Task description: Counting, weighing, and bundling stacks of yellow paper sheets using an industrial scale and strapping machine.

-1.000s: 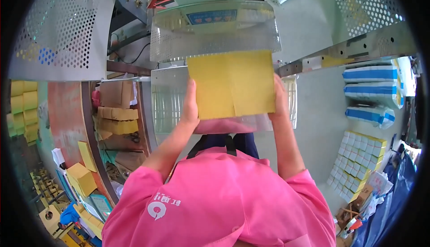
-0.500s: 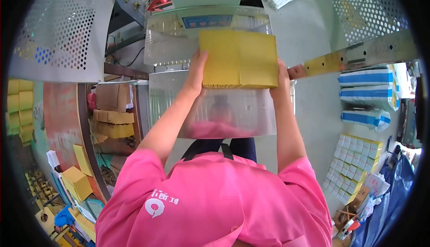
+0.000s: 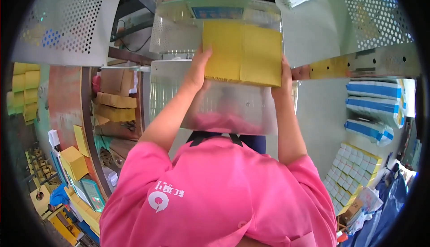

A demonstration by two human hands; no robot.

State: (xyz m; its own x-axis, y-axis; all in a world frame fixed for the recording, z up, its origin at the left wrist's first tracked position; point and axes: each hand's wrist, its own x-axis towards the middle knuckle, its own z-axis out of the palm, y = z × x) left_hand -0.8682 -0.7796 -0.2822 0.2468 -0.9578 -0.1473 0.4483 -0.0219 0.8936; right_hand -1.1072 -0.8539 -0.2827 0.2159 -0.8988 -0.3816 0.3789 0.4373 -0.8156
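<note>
Between my two hands is a thick block of yellow paper point(image 3: 262, 54), made of two stacks lying side by side with a seam down the middle. My left hand point(image 3: 198, 68) presses on its left side, thumb along the edge. On the opposite side my right hand point(image 3: 282, 79) is closed against the block, with most of its fingers hidden. Beneath and in front is a shiny metal machine surface point(image 3: 228, 110), which mirrors my pink shirt. Whether the block rests on the metal or hangs just over it, I cannot tell.
Perforated metal panels point(image 3: 67, 23) flank the machine, with a flat metal bar point(image 3: 358, 64) at the right. Blue-and-white wrapped packs point(image 3: 374, 104) and bundled yellow stacks point(image 3: 351, 175) lie on the right floor. Brown cardboard point(image 3: 116, 106) and a yellow box point(image 3: 74, 163) are at the left.
The view has shifted slightly, so the machine and side objects sit a little differently in the picture. Both hands keep their hold on the yellow paper block.
</note>
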